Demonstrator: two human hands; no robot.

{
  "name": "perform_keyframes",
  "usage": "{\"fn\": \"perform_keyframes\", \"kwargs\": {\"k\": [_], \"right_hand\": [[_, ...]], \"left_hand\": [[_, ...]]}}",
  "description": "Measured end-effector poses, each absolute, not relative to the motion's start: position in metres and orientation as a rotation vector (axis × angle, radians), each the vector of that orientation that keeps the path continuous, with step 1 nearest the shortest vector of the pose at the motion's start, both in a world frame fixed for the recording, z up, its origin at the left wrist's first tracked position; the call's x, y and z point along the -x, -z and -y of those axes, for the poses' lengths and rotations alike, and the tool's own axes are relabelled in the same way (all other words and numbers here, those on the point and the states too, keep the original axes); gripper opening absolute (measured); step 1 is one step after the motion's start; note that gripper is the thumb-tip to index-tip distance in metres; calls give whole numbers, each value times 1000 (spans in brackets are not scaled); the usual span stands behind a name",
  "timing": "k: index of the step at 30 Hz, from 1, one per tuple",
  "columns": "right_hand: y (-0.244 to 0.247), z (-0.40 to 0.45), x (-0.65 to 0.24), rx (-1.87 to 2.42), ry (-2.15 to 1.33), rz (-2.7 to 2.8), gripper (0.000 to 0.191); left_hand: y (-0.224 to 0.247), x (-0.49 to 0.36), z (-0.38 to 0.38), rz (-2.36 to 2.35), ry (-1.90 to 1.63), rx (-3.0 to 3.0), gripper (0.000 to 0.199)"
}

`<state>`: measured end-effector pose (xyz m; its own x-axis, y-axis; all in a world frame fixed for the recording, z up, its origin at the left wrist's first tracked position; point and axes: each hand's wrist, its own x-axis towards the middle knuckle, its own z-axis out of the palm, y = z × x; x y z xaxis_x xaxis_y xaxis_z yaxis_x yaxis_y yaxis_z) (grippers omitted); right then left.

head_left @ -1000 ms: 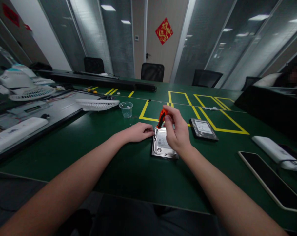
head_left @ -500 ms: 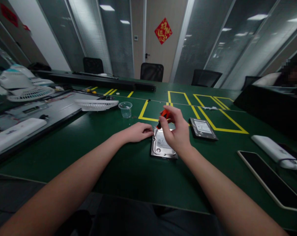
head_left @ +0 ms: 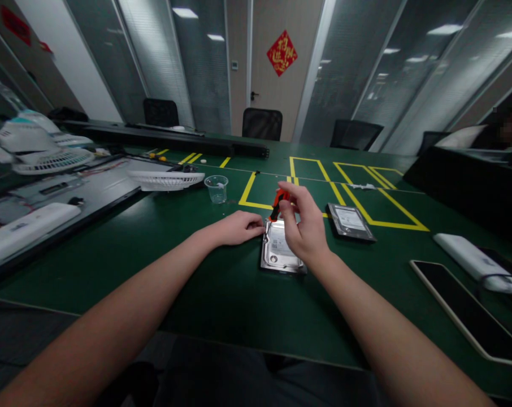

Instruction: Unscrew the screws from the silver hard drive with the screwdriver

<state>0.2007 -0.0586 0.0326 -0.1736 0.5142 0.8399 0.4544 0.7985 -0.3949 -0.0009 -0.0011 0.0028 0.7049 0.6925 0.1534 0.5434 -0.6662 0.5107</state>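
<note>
A silver hard drive (head_left: 283,257) lies label up on the green table in front of me. My right hand (head_left: 307,223) is closed around the red and black handle of a screwdriver (head_left: 280,204). The tool is tilted, its lower end pointing down at the drive's upper left corner. Against that same corner rest the curled fingers of my left hand (head_left: 239,228), gripping the drive's left edge. The right hand covers part of the drive's right side, and the exact spot of the screwdriver's tip is hard to make out.
A second hard drive (head_left: 350,221) lies to the right. Left of centre are a clear plastic cup (head_left: 216,189) and a white fan grille (head_left: 165,180). A phone (head_left: 463,308) and a white power bank-like block (head_left: 478,261) lie at right. A person (head_left: 463,137) sits far right.
My right hand has turned on the screwdriver handle, its thumb and fingers shifting, and more of the handle shows. My left hand and the hard drive have stayed in place.
</note>
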Motion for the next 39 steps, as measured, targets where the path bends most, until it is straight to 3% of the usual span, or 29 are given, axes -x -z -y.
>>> {"fn": "perform_keyframes", "kwargs": {"k": [39], "right_hand": [[-35,61,-199,751,-62,1804,34]], "left_hand": [[-5,1,2,-985,-458,-2473,29]]}}
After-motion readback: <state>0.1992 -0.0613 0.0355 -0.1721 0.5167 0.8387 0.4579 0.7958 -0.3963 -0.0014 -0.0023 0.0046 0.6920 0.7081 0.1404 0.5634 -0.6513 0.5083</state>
